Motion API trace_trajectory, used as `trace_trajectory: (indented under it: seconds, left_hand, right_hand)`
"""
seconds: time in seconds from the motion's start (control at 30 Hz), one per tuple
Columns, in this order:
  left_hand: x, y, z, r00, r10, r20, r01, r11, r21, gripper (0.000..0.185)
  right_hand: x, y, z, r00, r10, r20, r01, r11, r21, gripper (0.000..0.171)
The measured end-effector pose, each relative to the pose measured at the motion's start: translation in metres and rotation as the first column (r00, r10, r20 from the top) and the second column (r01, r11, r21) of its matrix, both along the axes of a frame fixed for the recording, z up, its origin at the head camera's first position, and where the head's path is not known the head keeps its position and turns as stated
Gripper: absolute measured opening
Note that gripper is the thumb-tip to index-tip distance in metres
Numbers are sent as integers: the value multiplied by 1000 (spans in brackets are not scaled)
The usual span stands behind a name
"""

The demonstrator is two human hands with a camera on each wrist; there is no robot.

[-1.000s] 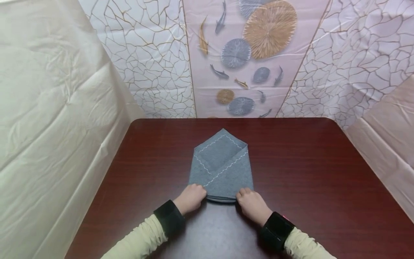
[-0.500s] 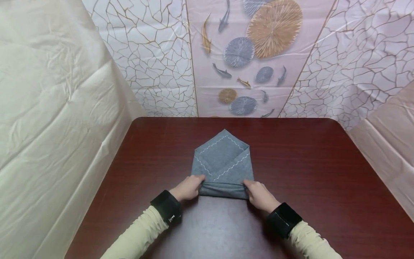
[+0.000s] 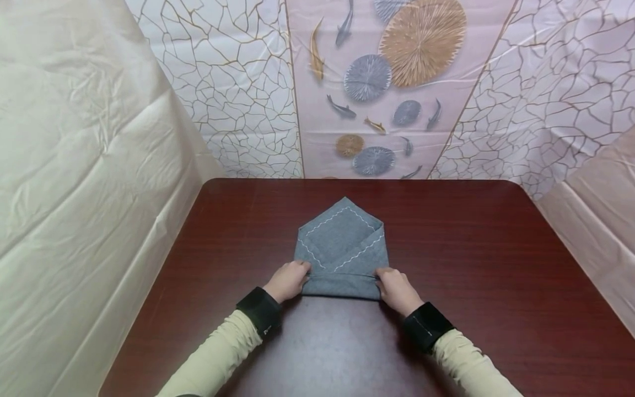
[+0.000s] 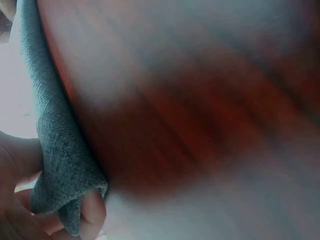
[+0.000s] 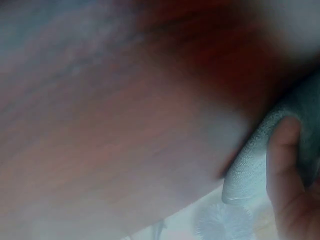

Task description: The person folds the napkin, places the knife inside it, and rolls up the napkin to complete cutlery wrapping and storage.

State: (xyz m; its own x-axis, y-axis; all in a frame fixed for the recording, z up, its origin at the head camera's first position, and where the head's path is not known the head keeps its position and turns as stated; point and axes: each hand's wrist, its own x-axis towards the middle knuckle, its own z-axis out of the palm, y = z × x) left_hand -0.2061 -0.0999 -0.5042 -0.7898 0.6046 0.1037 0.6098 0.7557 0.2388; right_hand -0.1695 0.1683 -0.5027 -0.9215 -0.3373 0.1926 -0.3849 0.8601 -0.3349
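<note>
- Since a second ago, both hands have carried the cloth's near edge up and away from the person, so a folded band now lies across its lower part where a flat bottom edge lay before; the hands sit farther up the table than they did.
- Head view: the grey cloth [image 3: 341, 248] lies at the middle of the dark red table [image 3: 496, 264], its point aimed at the far wall, white stitching running along its crossed flaps.
- Head view: the left hand [image 3: 287, 280] pinches the left end of the folded band, fingers curled round the cloth; the right hand [image 3: 395, 289] pinches the right end the same way.
- Head view: black wrist bands and pale yellow sleeves run back toward the near table edge. Behind the table hangs a sheet [image 3: 377, 88] printed with fish and round discs.
- Left wrist view: blurred; fingers [image 4: 92, 212] hold a fold of cloth [image 4: 55, 150] against the table [image 4: 200, 125].
- Right wrist view: blurred too; a finger [image 5: 282, 165] lies curled over the rounded fold of cloth [image 5: 247, 172], with the table [image 5: 125, 125] beside it.
</note>
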Motion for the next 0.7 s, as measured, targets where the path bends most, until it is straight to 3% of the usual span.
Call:
trace_trajectory:
  seconds: [0.2,0.27,0.4,0.47,0.53,0.63,0.7]
  left_hand:
    - [-2,4,-1,998,65,4,-65,996,-61,10]
    - [0,6,1,997,66,-34,-69,994,-85,9]
    - [7,12,8,984,31,-177,-67,977,-200,10]
    - [12,16,16,977,-36,-211,-16,971,-239,18]
    - [18,19,22,970,-131,-203,78,965,-250,24]
    - [26,21,26,957,-252,-146,212,946,-245,29]
    - [31,20,26,954,-277,-110,242,935,-261,30]
  right_hand:
    - [1,-5,-3,994,-29,-107,39,995,95,18]
    - [0,-5,-3,990,-33,-137,51,990,129,22]
    - [-2,-4,-1,981,-21,-194,59,979,194,25]
    - [-2,-5,-2,977,-3,-213,50,974,219,23]
    - [-2,-5,-2,972,11,-234,46,971,235,22]
    - [-1,-4,-3,966,16,-258,49,969,244,21]
    - [0,-3,-4,964,16,-265,51,969,241,19]
